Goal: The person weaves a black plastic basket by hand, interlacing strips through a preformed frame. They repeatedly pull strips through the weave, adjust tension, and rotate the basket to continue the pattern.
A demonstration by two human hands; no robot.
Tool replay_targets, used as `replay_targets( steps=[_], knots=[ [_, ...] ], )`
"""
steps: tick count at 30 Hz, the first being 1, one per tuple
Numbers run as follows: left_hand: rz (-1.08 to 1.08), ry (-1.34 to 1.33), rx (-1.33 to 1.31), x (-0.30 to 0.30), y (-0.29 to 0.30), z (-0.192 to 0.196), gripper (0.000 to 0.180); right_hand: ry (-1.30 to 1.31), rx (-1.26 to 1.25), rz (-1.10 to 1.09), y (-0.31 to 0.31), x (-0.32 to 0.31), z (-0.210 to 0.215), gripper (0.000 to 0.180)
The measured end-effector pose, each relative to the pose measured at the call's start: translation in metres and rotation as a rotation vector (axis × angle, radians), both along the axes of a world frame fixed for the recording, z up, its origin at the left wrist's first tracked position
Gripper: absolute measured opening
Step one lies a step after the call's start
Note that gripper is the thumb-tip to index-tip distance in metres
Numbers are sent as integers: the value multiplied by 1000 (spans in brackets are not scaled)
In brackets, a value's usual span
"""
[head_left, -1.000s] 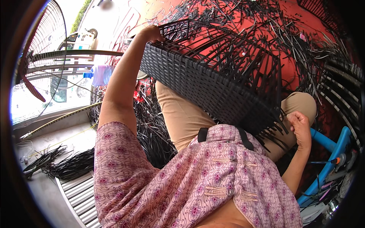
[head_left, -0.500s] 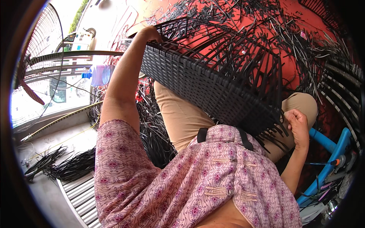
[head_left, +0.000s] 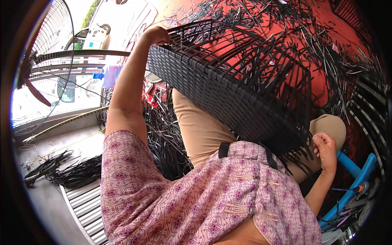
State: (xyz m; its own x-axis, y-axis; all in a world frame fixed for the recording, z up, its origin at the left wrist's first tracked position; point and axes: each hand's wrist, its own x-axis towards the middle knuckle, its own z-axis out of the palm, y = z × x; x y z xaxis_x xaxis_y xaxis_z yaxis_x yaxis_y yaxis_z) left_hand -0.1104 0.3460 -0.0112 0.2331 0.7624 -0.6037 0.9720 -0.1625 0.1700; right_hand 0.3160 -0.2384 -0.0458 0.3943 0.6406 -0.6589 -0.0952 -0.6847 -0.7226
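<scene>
Black woven wicker panel (head_left: pixel 228 94) resting tilted across the lap, loose unwoven strips (head_left: pixel 261 53) standing out of the far side. Left hand (head_left: pixel 157 36) closed on the top far corner of the panel, arm stretched out. Right hand (head_left: pixel 325 148) at the near lower edge, fingers pinched narrow on the fringe of strip ends (head_left: pixel 300 157). Compared with a second ago, almost nothing moved: same grip at the corner, right hand only a little closer to the fringe, so weaving apparently paused at this edge. Around, red floor (head_left: pixel 326 85) scattered with cut black strips, bundles of strips (head_left: pixel 77 173) on the left, a fan (head_left: pixel 45 69), a blue frame (head_left: pixel 355 179) at right.
</scene>
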Motion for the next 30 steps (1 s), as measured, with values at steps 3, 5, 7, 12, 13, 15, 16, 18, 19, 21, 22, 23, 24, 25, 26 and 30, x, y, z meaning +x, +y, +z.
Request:
replay_targets(
  steps=[3, 5, 7, 12, 13, 15, 16, 18, 19, 21, 22, 23, 24, 25, 26, 30],
  knots=[
    [-62, 133, 81, 0, 5, -1, 15, -3, 22, 19, 6, -2, -1, 19],
    [-105, 195, 56, 3, 9, 2, 19, -8, 32, 19, 6, -1, -2, 20],
    [-148, 255, 46, 9, 12, -1, 22, -11, 30, 11, 6, -2, -3, 20],
    [-158, 371, 153, 18, 10, -13, 37, -23, 21, 11, 6, -3, -3, 21],
    [-214, 411, 128, 12, 17, -24, 47, -19, 22, 12, 6, -3, -3, 21],
    [-320, 460, 233, 21, 11, -33, 40, -13, 28, 1, 8, -4, -3, 21],
    [-303, 514, 265, 27, 8, -39, 41, -15, 42, 11, 10, -5, -3, 20],
    [-241, 459, 237, 18, 12, -40, 44, -18, 69, 39, 15, -6, -2, 20],
    [-228, 414, 193, 12, 15, -38, 43, -19, 62, 39, 16, -6, -2, 19],
    [-98, 323, 88, 16, 11, -19, 33, -24, 53, 28, 16, -6, 0, 18],
    [-14, 210, 16, 15, 14, -15, 24, -24, 33, 13, 15, -7, 1, 18],
    [21, 111, -22, 4, 18, -10, 23, -19, 17, 10, 15, -7, 2, 17],
    [54, 12, -60, -9, 23, -8, 23, -15, 1, 6, 15, -7, 3, 17],
    [51, 11, -24, -19, 28, -7, 19, -13, 9, 12, 17, -7, 3, 16],
    [46, 9, 7, -26, 30, -8, 15, -10, 11, 13, 17, -7, 3, 16],
    [69, 9, 77, -23, 35, -2, 12, -7, 5, 6, 17, -3, 2, 17]
  ],
)
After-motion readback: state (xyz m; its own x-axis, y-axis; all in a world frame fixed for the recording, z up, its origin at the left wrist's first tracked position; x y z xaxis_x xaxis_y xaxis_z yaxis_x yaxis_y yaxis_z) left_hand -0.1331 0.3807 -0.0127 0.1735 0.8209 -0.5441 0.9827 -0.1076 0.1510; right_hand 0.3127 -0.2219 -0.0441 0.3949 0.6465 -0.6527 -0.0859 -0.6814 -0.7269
